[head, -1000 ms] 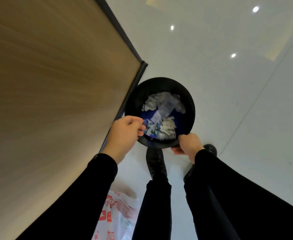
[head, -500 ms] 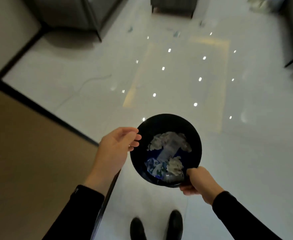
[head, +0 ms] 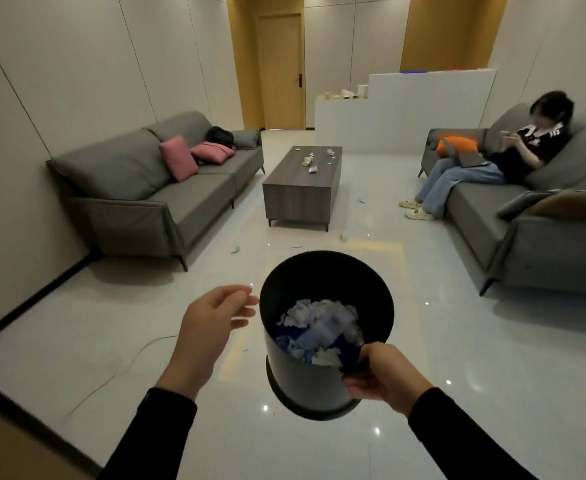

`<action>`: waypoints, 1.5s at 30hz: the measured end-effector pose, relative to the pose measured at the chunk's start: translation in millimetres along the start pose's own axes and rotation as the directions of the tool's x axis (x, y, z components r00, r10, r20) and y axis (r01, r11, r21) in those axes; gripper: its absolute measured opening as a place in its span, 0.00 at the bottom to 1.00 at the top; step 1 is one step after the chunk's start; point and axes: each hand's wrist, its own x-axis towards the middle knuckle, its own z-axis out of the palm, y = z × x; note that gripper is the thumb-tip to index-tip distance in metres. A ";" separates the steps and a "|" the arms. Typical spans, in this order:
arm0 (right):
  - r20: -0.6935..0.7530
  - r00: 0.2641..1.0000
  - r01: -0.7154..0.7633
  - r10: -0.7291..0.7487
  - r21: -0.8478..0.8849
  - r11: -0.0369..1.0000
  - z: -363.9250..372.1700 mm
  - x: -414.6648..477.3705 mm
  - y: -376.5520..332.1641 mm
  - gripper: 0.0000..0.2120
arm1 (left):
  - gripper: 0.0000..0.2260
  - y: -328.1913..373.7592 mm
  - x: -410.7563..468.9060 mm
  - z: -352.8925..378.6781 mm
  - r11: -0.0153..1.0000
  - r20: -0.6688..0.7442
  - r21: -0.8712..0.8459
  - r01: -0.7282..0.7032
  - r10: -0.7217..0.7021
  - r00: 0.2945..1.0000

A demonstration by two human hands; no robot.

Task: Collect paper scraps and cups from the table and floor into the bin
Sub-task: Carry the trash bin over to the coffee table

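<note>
A black round bin [head: 305, 386] hangs in the air in front of me, tilted toward me, with white and blue paper scraps [head: 322, 332] inside. My right hand [head: 378, 374] grips its near rim. My left hand [head: 212, 323] floats just left of the bin, fingers apart, holding nothing. Far ahead stands a dark wooden coffee table [head: 298, 188] with several scraps and crumpled cups [head: 310, 162] on top. More scraps [head: 235, 250] lie scattered on the white floor around it.
A grey sofa [head: 146, 195] with pink cushions lines the left wall. A second grey sofa [head: 533, 237] on the right holds a seated person [head: 513, 157] with a laptop. A thin cable [head: 125, 362] runs across the floor at left. A white counter [head: 402, 112] stands behind.
My view has swung up from the floor to the room. The bin has come up off the floor in my right hand. My left hand let go of the rim and opened.
</note>
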 end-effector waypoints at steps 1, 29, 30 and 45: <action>0.000 1.000 0.010 -0.010 0.001 1.000 -2.0 7.4 -10.4 0.12 | 0.08 6.0 11.0 5.7 1.000 0.004 -0.005 -0.018 0.018 1.000; -0.301 0.949 -0.041 0.096 0.185 0.982 -65.1 428.4 -316.7 0.07 | 0.09 -67.0 565.6 151.9 0.995 0.118 0.055 0.078 -0.084 0.989; -0.305 0.947 -0.042 0.099 0.186 0.982 -71.6 451.1 -327.9 0.07 | 0.09 -68.0 587.6 166.1 0.995 0.122 0.071 0.071 -0.079 0.989; -0.285 0.953 -0.062 0.106 0.161 0.985 -164.4 745.4 -547.9 0.07 | 0.08 -76.9 895.1 367.1 0.988 0.074 0.082 0.129 -0.136 0.988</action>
